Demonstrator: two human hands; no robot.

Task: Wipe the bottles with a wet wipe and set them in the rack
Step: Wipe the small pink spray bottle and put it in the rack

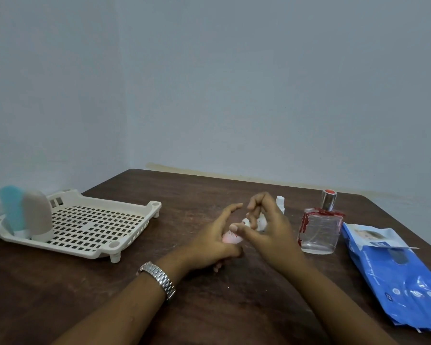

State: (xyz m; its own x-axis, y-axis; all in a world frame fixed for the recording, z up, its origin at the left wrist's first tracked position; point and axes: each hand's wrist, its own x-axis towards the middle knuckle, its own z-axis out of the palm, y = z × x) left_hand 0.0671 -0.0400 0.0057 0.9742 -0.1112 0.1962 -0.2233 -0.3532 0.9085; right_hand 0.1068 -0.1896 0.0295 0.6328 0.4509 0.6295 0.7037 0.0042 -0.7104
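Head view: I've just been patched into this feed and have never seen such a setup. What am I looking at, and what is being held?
There is no machine here: a person works bare-handed, and the single picture comes from a camera worn on their head, looking forward and down at a brown table. The left hand, with a wristwatch, holds a small pink bottle. The right hand presses something white against it, probably the wet wipe. At left a cream rack already holds a blue bottle and a grey bottle. At right stand a glass perfume bottle and a small white bottle, beside a blue wipes pack.
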